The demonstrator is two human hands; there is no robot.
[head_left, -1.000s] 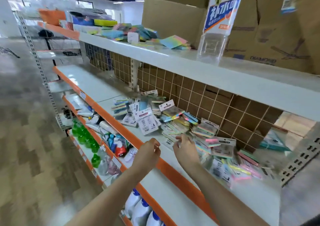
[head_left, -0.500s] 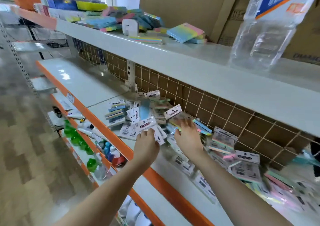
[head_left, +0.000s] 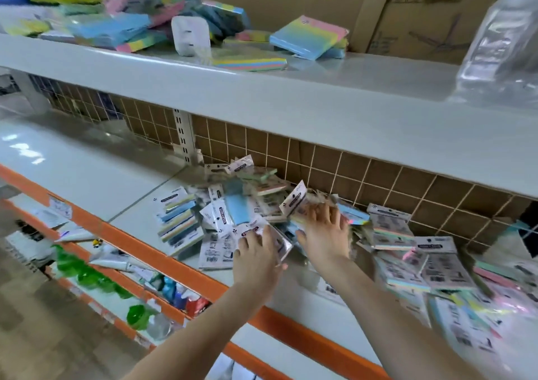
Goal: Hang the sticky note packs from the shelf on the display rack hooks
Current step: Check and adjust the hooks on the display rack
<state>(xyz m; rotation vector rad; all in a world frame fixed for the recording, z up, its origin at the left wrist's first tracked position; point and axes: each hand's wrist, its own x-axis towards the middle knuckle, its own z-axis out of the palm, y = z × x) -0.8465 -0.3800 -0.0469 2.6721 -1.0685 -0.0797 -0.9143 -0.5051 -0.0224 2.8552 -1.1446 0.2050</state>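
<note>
Both my hands have come forward onto the packs (head_left: 233,222) heaped on the shelf (head_left: 87,176) — left hand (head_left: 256,254) gripping one pack, right hand (head_left: 323,231) splayed flat over others. Picking has begun; no hooks in view.

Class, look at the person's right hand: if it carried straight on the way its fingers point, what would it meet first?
Probably the white-carded pack propped just beyond the right hand, then the brown tiled back wall; depth is uncertain.

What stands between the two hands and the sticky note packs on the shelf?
Nothing visible. The left hand and the right hand already lie on the pile of sticky note packs on the shelf.
</note>
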